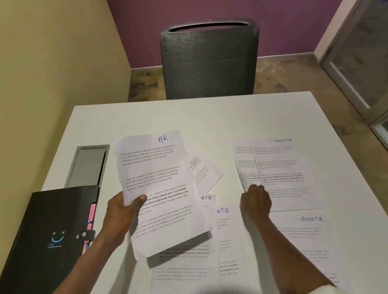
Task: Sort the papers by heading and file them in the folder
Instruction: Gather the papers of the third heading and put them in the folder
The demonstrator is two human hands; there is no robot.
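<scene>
My left hand [122,213] grips a small stack of papers headed "HR" [159,181] and holds it tilted above the white table [143,118]. My right hand [255,203] rests with curled fingers on the near left corner of the far "SPORTS" sheets [285,174]; whether it pinches the sheet I cannot tell. Another "SPORTS" page [304,242] lies at the near right. Two more sheets with partly hidden headings [221,232] lie under the held stack. One sheet [202,169] pokes out behind the stack. The black folder [47,237], with coloured tabs, lies shut at the near left.
A grey chair [208,60] stands at the table's far side. A recessed grey cable hatch [88,165] sits in the table behind the folder. A yellow wall runs along the left; a glass door is at the far right.
</scene>
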